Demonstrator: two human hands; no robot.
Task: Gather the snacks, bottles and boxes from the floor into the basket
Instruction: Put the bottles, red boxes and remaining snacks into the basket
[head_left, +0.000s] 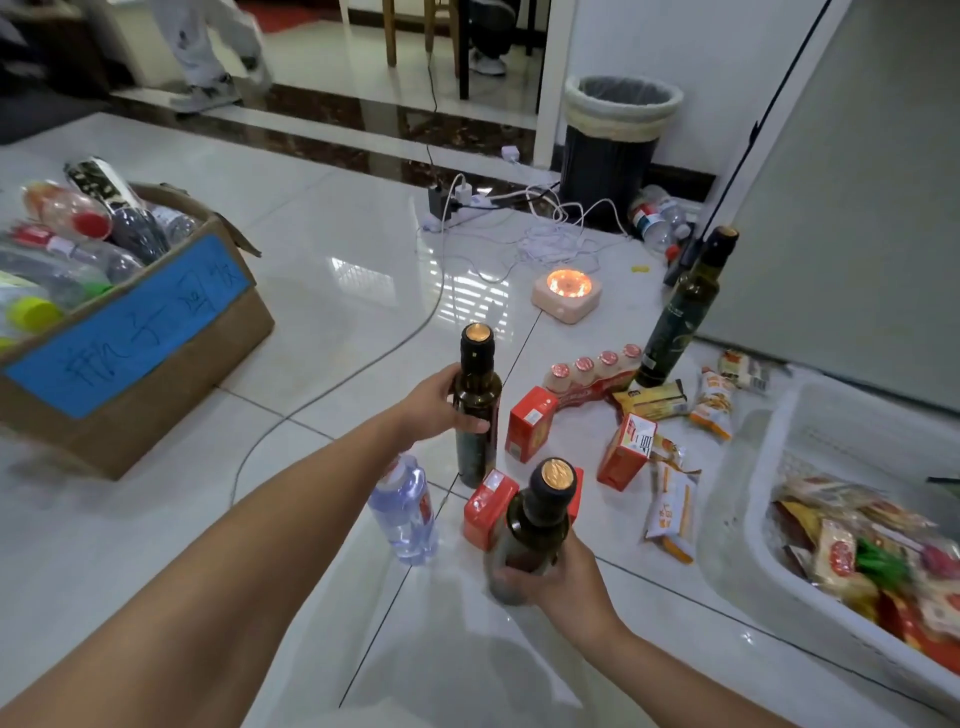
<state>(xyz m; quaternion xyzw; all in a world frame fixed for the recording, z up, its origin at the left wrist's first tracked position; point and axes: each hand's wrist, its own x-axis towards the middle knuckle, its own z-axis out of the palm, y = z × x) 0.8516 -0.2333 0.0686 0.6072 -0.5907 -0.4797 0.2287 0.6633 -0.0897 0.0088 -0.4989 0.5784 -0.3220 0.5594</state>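
My left hand (431, 402) and right hand (563, 577) each wrapped shut around a dark bottle (475, 410). Glass looked heavy, slick, breakable. Gripping the body seemed safest.

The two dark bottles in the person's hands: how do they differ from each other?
The bottle in the left hand stands upright, gripped at its shoulder by the left hand. The bottle in the right hand tilts toward the camera, held lower on its body by the right hand. The first is farther from the camera, the second nearer, so it looks bigger. Both are dark glass with black necks and gold-topped caps.
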